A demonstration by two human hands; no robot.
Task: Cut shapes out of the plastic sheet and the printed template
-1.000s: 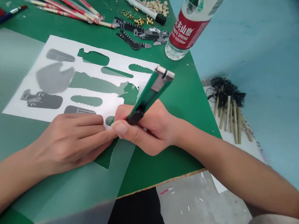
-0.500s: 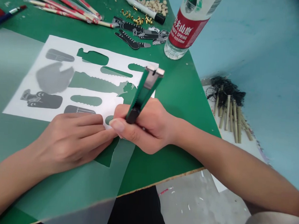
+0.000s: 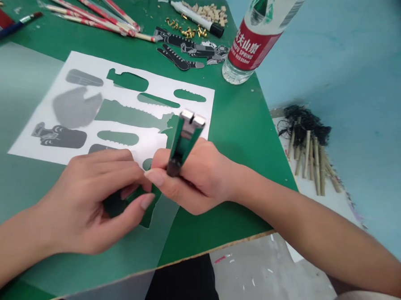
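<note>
My right hand (image 3: 199, 177) is closed around a green utility knife (image 3: 183, 144), whose metal-capped end points up; the lower end is hidden by the fingers. Under it lies a white paper sheet (image 3: 21, 141) printed with dark figure parts, several of them cut out to leave holes. My left hand (image 3: 97, 194) rests on the sheet's near edge, thumb spread away from the bent fingers, with nothing seen in its grasp. Its fingertips are beside the right hand's thumb. Beneath the paper is a translucent plastic sheet (image 3: 80, 269) overhanging the table's front edge.
On the green table (image 3: 235, 120) stand a water bottle (image 3: 253, 45) and, at the back, a marker (image 3: 197, 17), brass fasteners (image 3: 188, 33), black cut-out pieces (image 3: 175, 57), wrapped sticks (image 3: 93, 17) and a paintbrush (image 3: 17, 26). Bamboo sticks (image 3: 316, 160) lie low by the wall.
My left thumb has moved away from the fingers, which now bend more. The knife's top end has tilted down and left. The whole view has shifted slightly.
</note>
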